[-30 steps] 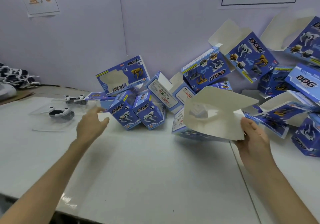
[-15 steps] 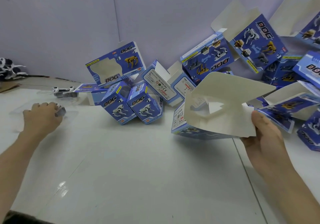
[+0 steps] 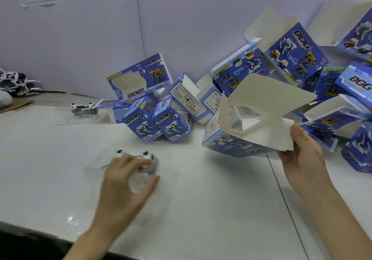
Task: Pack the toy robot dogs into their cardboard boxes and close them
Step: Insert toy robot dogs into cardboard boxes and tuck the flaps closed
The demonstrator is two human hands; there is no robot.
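My left hand (image 3: 128,177) grips a white-and-black toy robot dog (image 3: 148,160) in its clear plastic tray, low over the white table (image 3: 211,209) near the middle front. My right hand (image 3: 302,155) pinches the corner of an open blue "DOG" cardboard box (image 3: 255,114), held tilted above the table with its white inside and flaps facing me. A second toy dog in a clear tray (image 3: 82,107) lies at the back left.
A heap of blue boxes (image 3: 159,122), some closed and some open, runs along the wall from the middle to the right edge. More toy dogs (image 3: 18,82) lie piled at the far left. The table's front edge (image 3: 60,237) is near my left forearm.
My left hand reached left to a toy dog in its tray, took hold of it and brought it toward the middle front. My right hand kept holding the open box.
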